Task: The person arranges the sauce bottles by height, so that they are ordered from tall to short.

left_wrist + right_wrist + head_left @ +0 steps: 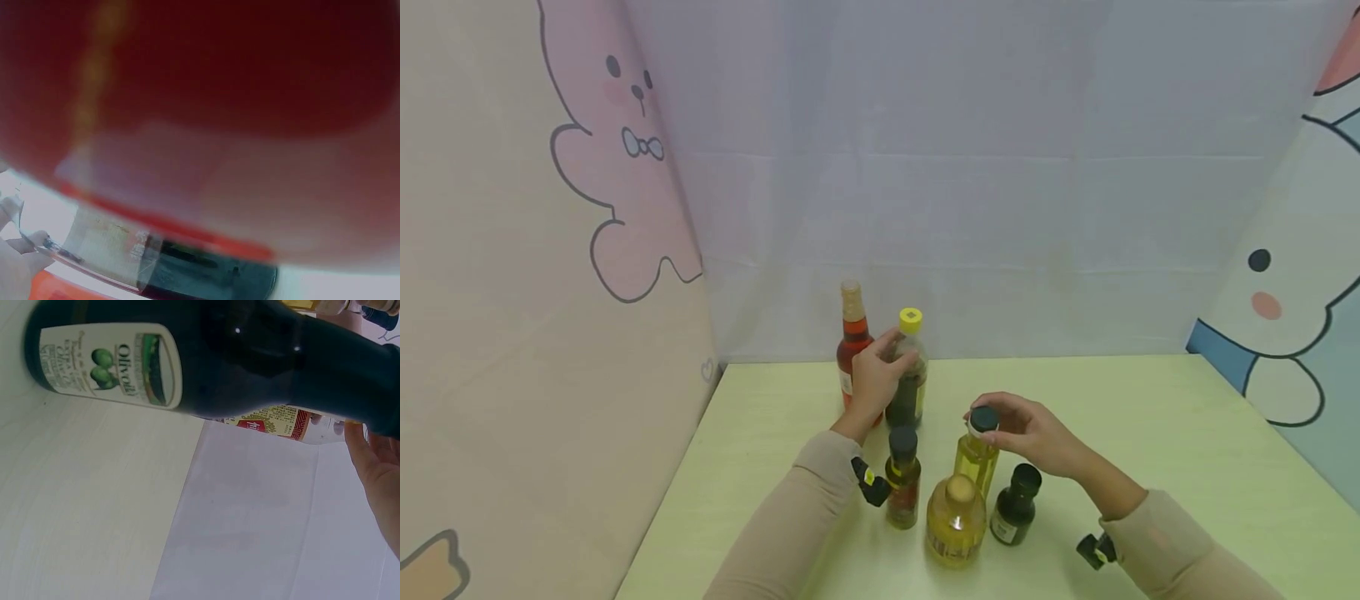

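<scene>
Head view: my left hand (877, 375) grips the yellow-capped bottle (906, 402), fingers curled; at four o'clock from it, my right hand (1030, 429) pinches the dark-capped golden bottle (976, 462).

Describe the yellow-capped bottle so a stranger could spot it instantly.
On the pale table, look back towards the cloth. The yellow-capped bottle stands just right of a red bottle. Its bright yellow cap differs from that neighbour's beige top.

This looks like a small curtained-off booth, the building around it unclear: a plain pale curtain (962, 167) hangs behind the table (1112, 408), with cartoon-printed sheets (512, 292) on both its sides.
</scene>
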The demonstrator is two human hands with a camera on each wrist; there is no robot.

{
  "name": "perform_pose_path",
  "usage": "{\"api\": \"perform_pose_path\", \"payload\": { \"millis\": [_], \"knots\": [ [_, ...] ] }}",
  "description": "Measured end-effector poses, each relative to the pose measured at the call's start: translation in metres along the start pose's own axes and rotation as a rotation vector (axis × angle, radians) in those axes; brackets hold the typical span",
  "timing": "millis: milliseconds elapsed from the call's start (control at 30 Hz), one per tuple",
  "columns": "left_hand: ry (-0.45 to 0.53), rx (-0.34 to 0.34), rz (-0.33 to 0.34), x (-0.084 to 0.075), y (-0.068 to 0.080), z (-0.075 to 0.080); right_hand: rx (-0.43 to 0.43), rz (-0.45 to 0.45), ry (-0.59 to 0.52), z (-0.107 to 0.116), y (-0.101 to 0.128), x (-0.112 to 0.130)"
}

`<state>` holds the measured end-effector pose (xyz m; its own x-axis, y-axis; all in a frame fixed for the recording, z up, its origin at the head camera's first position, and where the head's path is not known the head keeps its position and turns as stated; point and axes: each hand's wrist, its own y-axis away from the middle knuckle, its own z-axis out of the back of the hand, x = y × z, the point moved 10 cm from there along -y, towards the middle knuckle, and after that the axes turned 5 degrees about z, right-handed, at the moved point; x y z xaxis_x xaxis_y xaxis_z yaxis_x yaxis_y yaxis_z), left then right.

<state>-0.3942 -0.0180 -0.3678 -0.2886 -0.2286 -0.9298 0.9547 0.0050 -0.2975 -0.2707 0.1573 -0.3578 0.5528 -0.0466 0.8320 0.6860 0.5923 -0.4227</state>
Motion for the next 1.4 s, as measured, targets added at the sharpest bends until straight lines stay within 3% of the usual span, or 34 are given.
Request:
{"api": "perform_pose_path", "payload": {
  "millis": [300,600,1200,1400],
  "knots": [
    [0.005,0.001,0.013,0.0017,-0.0004,-0.0033,0.008,-0.001,-0.021,-0.0005,0.0028,-0.0026],
    [-0.113,-0.010,-0.016,-0.0045,-0.0011,-0.0049,0.000,0.003,-0.026,-0.0004,0.0047,-0.0022],
    [-0.105,-0.002,0.012,-0.0036,-0.0047,0.0013,0.010,0.049,-0.013,-0.0032,0.0002,0.0054],
    [-0.128,0.015,0.009,-0.0056,-0.0069,0.0011,-0.001,0.016,-0.007,-0.0012,-0.0001,0.0020]
  ]
}}
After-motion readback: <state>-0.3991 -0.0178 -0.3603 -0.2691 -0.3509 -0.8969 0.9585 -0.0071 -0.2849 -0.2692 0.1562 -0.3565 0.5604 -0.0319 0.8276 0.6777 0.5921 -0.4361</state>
